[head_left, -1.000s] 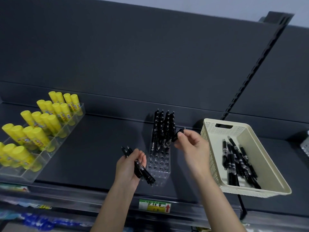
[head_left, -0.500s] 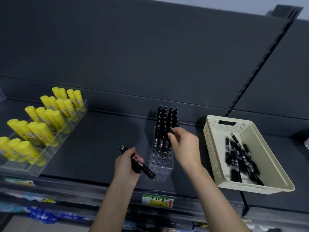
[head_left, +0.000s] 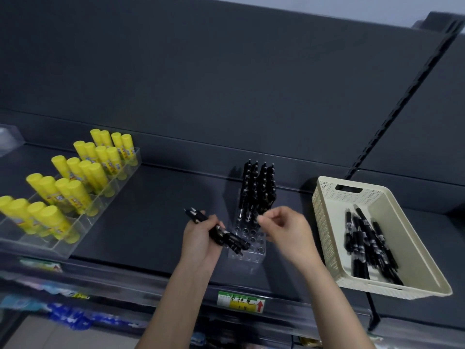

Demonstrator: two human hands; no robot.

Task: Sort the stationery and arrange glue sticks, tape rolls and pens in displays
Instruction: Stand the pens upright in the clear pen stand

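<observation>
Yellow glue sticks (head_left: 75,176) stand ranked in their clear tray (head_left: 60,249), which we judge done; left hand (head_left: 198,239) grips a bundle of pens (head_left: 221,233); pen stand (head_left: 253,244) is filled in its back rows only; right hand (head_left: 286,230) is loosely curled and empty; loose pens (head_left: 364,244) lie in the basket (head_left: 324,222); we see no tape rolls.

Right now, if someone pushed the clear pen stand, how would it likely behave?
The pen stand is probably top-heavy toward the back and apt to tip: its pens all stand tall in the rear rows, with the front holes empty. It looks like light clear plastic, so it would likely slide on the smooth shelf. Probably stiff, not floppy.
</observation>
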